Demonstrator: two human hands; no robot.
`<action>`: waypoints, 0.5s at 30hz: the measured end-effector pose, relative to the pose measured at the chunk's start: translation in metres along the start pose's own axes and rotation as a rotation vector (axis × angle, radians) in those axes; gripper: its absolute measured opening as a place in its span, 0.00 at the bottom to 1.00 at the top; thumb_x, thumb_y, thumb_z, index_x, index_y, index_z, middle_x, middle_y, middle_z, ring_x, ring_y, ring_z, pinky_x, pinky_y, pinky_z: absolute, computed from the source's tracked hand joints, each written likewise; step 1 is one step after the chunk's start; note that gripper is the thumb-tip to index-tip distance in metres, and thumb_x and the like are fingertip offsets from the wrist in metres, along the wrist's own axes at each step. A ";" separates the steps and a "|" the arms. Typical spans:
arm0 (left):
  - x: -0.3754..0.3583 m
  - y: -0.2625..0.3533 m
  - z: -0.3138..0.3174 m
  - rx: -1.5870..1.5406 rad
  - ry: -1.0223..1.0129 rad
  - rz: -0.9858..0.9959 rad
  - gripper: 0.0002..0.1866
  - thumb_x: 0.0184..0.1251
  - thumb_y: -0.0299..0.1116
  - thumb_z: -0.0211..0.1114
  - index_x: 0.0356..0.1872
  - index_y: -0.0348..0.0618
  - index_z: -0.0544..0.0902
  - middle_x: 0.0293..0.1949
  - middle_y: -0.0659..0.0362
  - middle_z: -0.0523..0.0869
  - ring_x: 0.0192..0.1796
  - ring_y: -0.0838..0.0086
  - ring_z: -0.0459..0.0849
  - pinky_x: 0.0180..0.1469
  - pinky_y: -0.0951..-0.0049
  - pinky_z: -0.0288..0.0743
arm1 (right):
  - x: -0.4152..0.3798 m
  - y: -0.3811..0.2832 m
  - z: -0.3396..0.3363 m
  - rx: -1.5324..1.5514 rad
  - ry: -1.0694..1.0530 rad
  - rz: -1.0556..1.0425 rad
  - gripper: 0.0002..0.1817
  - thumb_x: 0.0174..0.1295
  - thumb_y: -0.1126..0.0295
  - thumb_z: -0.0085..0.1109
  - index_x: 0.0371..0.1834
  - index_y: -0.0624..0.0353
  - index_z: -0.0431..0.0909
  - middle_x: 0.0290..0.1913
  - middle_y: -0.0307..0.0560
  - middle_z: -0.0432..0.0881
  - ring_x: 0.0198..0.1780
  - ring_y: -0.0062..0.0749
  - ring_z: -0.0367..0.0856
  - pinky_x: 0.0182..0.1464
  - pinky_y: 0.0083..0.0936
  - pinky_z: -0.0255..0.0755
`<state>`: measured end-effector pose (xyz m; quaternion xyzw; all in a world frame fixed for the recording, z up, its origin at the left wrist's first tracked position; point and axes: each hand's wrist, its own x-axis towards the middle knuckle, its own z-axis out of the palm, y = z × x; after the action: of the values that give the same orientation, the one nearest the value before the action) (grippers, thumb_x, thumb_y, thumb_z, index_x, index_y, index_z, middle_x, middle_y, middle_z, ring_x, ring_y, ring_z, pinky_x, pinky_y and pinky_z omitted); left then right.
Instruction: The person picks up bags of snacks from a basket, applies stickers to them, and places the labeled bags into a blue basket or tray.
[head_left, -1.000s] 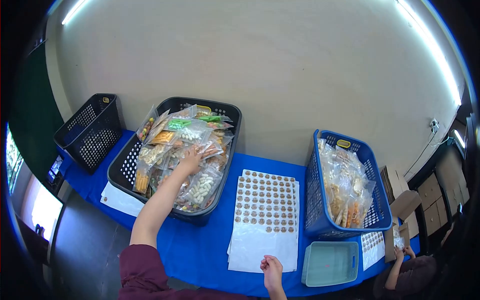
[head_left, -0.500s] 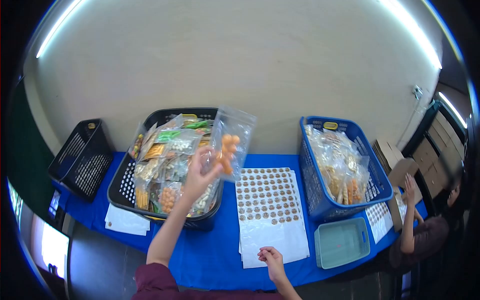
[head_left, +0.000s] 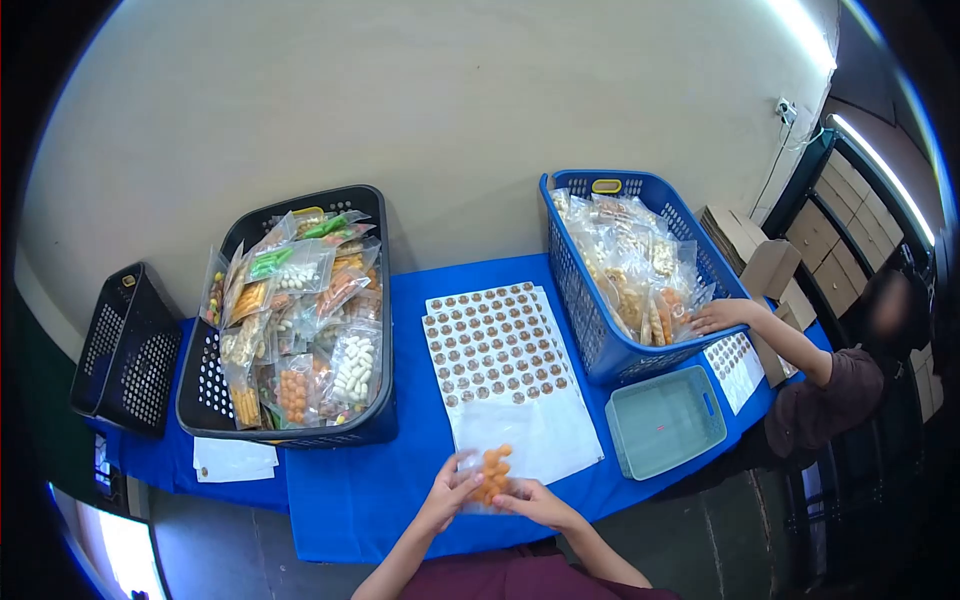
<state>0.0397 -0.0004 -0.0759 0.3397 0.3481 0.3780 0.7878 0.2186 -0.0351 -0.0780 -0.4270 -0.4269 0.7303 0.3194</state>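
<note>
A clear plastic bag of round orange pieces (head_left: 492, 476) is held low over the front of the table. My left hand (head_left: 448, 495) grips its left side, and my right hand (head_left: 540, 503) pinches its lower right edge. Behind the bag lie sheets of round brown stickers (head_left: 495, 345), whose lower part is bare white. To the left, a black basket (head_left: 388, 345) holds many filled clear bags (head_left: 300, 330) of green, white and orange items.
A blue basket (head_left: 610, 350) with filled bags stands at right, a co-worker's hand (head_left: 722, 316) at its front. Near it are a green tray (head_left: 668, 425), another sticker sheet (head_left: 735, 370) and cardboard boxes (head_left: 770, 268). Far left stands a black basket (head_left: 125, 350), with white sheets (head_left: 234, 458) nearby.
The orange-filled bag has come down from beside the black basket to the table front. My right hand has taken hold of it too. The co-worker's hand has reached the blue basket. The view has shifted.
</note>
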 end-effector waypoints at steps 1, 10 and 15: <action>-0.001 -0.011 -0.008 0.035 0.006 -0.046 0.22 0.62 0.29 0.57 0.56 0.38 0.63 0.48 0.51 0.77 0.46 0.73 0.78 0.48 0.74 0.73 | 0.006 0.018 -0.002 -0.093 -0.081 -0.049 0.18 0.60 0.60 0.54 0.44 0.64 0.74 0.37 0.40 0.78 0.38 0.20 0.73 0.41 0.18 0.68; -0.018 0.007 -0.028 0.191 0.249 0.210 0.16 0.62 0.27 0.57 0.50 0.35 0.72 0.40 0.55 0.80 0.38 0.73 0.81 0.39 0.71 0.80 | 0.132 0.099 -0.134 -0.594 0.231 0.003 0.31 0.43 0.59 0.68 0.49 0.64 0.71 0.47 0.51 0.76 0.45 0.36 0.76 0.48 0.27 0.70; -0.023 0.009 -0.025 0.094 0.281 0.338 0.16 0.63 0.27 0.55 0.52 0.36 0.69 0.40 0.53 0.79 0.39 0.71 0.81 0.39 0.69 0.80 | 0.189 0.119 -0.186 -1.060 0.484 0.118 0.43 0.40 0.61 0.68 0.61 0.62 0.57 0.57 0.59 0.63 0.57 0.48 0.66 0.56 0.35 0.66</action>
<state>0.0058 -0.0081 -0.0746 0.3736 0.4097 0.5315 0.6404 0.2918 0.1362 -0.3016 -0.7061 -0.6245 0.3153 0.1092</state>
